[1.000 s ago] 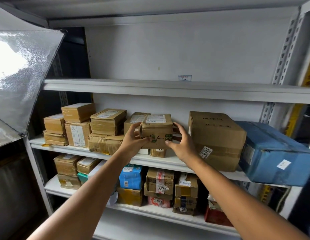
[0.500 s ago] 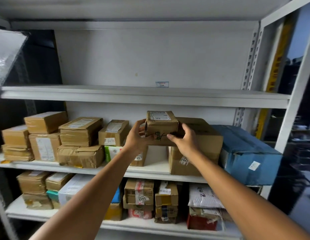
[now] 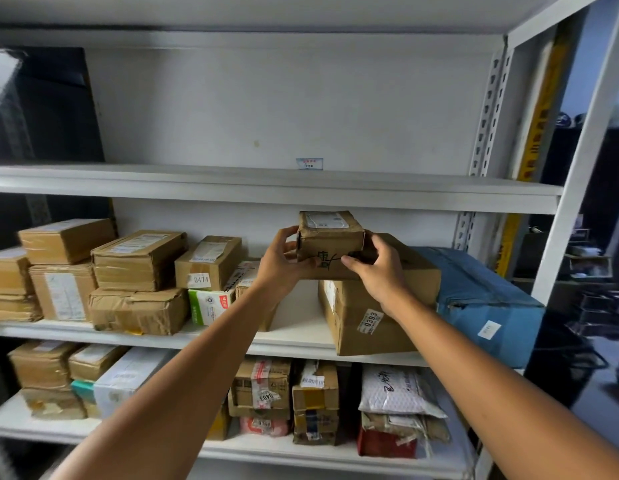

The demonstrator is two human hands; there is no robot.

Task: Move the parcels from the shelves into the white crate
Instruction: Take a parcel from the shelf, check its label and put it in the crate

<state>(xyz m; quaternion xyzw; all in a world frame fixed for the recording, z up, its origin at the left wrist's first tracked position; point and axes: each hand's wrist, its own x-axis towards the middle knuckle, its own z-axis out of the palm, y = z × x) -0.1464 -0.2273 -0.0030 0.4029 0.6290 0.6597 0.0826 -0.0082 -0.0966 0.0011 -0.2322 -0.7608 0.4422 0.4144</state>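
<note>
0471 — small carton (image 3: 211,261) | 0393 — big carton (image 3: 363,341) | 0403, inverted: lower-shelf box (image 3: 263,379)

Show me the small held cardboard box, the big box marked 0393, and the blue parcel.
small brown cardboard box (image 3: 330,242), head view, front face.
large brown cardboard box marked 0393 (image 3: 370,322), head view, numbered sticker.
blue wrapped parcel (image 3: 474,278), head view, top face.

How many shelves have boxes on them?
2. The middle shelf, where the left hand and right hand grip a small box, and the lower shelf. The top shelf shows none. Lower shelves may be hidden.
</note>
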